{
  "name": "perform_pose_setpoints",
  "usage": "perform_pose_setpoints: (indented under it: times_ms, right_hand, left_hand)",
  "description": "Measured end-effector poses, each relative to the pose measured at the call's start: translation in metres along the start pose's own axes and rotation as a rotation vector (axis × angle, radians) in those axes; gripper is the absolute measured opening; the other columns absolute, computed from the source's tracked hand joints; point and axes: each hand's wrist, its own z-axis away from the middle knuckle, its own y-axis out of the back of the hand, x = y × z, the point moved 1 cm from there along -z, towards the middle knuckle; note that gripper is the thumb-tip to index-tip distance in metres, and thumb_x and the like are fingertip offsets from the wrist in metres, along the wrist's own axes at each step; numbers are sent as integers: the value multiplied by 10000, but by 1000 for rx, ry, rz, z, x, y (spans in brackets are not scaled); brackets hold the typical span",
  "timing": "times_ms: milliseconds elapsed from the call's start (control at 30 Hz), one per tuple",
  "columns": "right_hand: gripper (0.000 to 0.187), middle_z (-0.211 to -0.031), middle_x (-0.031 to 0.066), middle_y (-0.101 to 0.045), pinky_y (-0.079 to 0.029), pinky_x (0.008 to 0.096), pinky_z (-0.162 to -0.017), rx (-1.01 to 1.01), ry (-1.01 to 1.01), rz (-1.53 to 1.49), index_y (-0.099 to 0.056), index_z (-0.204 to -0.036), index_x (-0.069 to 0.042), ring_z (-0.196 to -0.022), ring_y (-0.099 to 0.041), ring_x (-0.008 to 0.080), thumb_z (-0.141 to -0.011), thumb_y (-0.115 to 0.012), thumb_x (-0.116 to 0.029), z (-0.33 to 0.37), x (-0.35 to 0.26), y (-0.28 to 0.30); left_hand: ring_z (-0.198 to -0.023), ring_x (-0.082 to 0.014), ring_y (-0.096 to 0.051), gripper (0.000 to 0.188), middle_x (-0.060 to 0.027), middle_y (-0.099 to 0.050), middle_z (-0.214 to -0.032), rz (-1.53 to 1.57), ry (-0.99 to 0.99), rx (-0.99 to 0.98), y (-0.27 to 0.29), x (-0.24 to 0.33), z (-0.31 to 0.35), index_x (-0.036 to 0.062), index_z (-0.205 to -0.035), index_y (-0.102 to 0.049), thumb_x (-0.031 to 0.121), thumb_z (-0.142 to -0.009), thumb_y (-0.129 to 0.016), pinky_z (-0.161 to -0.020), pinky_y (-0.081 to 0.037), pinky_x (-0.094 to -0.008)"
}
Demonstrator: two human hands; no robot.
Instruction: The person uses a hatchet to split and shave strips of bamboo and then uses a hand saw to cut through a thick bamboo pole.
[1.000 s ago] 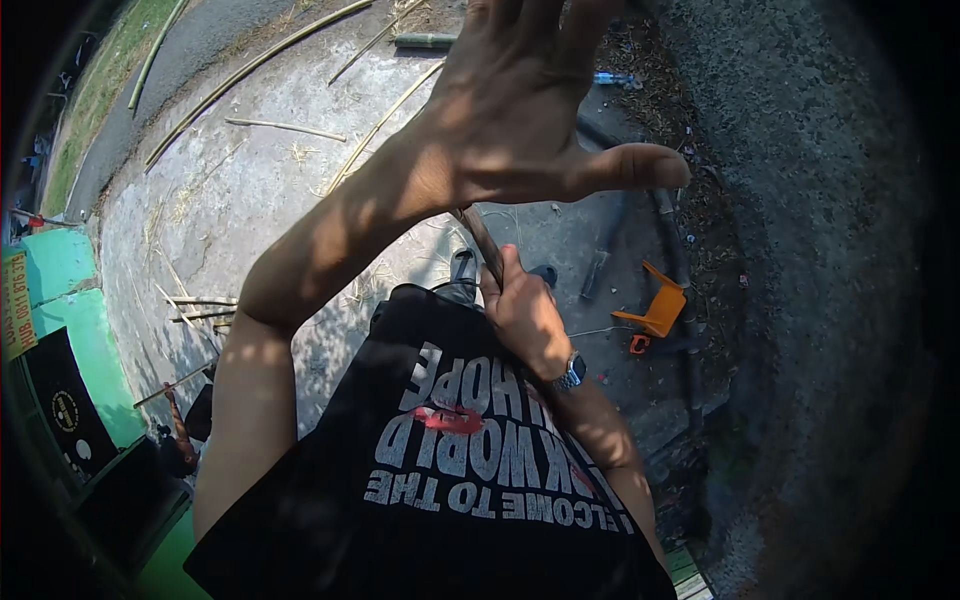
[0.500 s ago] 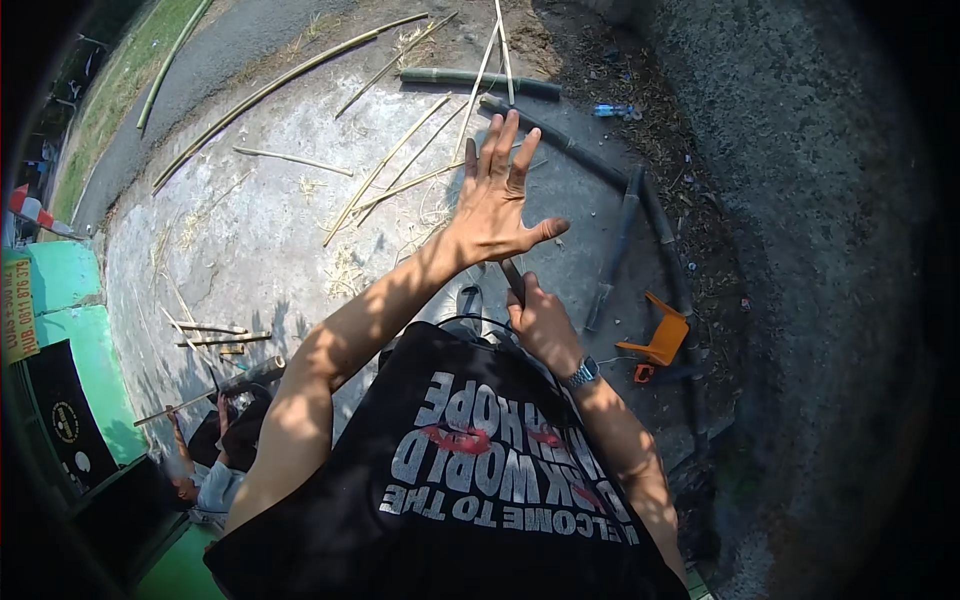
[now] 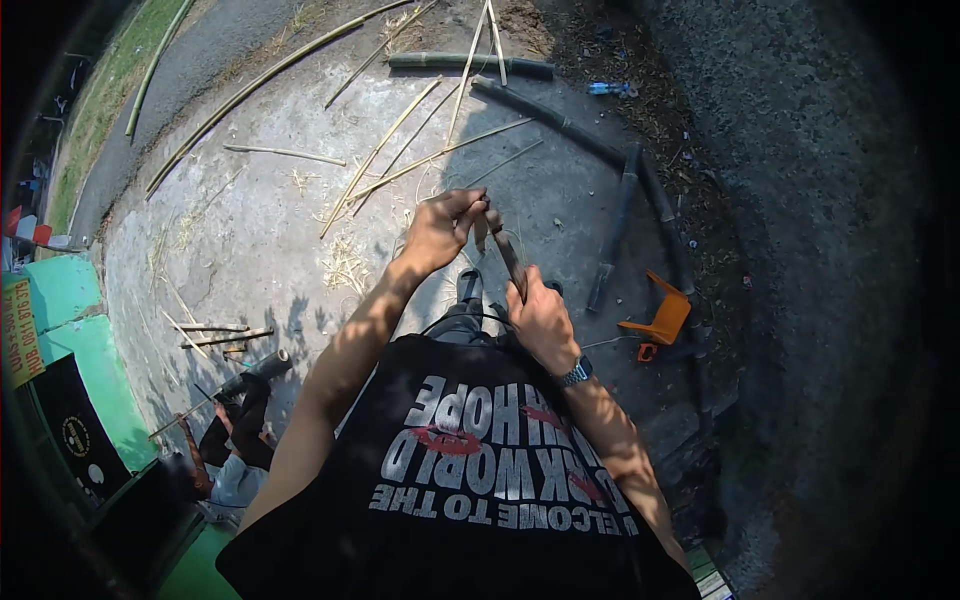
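My right hand (image 3: 543, 318) is wrapped round the lower end of a long, narrow dark tool (image 3: 511, 255) that looks like a knife. The tool slants up and left from my fist. At its upper end, my left hand (image 3: 436, 233) is closed, thumb and fingers pinched together. What those fingers grip is too small and dark to make out. A short brownish piece (image 3: 481, 232) shows just below the fingertips. Both hands are held in front of my body, above my feet.
Thin bamboo strips (image 3: 382, 155) and thick dark bamboo poles (image 3: 470, 65) lie on the concrete ahead. An orange plastic piece (image 3: 665, 312) lies to the right, near a rough wall (image 3: 790, 150). At lower left another person (image 3: 235, 470) sits with a bamboo pole.
My left hand was spread wide above the tool; it has come down and closed at the tool's upper end. My right hand keeps its grip, and more of the tool shows.
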Motion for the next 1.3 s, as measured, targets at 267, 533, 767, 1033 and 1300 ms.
perform_pose_setpoints:
  times_ms: [267,533,767,1033,1300]
  right_hand:
    - [370,-763,287,-672,-544,559,-606,34,81,-14,-541,-1174,6,-713,-673,485,-983,-615,-302,15,48,-33]
    - [368,-761,284,-643,-501,543,-586,-59,121,-424,-535,-1153,26,-699,-649,496,-978,-650,-277,-10,40,-36]
    - [482,-785,286,-673,-568,529,-664,-87,79,-39,-531,-1302,0,-753,-684,464,-938,-682,-277,-7,33,-29]
    - [430,-817,305,-664,-515,556,-653,-52,259,-284,-507,-1290,-19,-789,-648,512,-931,-659,-199,-14,73,-71]
    - [387,-694,275,-617,-500,526,-584,-54,323,-219,-543,-1224,27,-666,-632,477,-935,-680,-191,9,70,-31]
  left_hand:
    - [-974,-315,-735,245,-132,-739,-1111,78,-101,115,-7,2,15,67,-1208,-710,99,-974,-644,-850,-582,-374]
    - [-1016,-319,-741,275,-205,-743,-1094,16,-16,142,-1,1,22,51,-1242,-704,168,-1009,-616,-846,-588,-374]
    - [-1003,-355,-733,299,-208,-748,-1053,-60,-31,135,4,-2,28,58,-1258,-698,188,-1008,-598,-870,-575,-407]
    - [-967,-355,-739,291,-211,-746,-1056,-81,-31,141,10,-6,36,30,-1248,-689,164,-1004,-604,-841,-577,-398]
    - [-1037,-279,-703,334,-170,-748,-1067,152,145,-117,10,1,29,12,-1151,-726,288,-966,-699,-900,-534,-379]
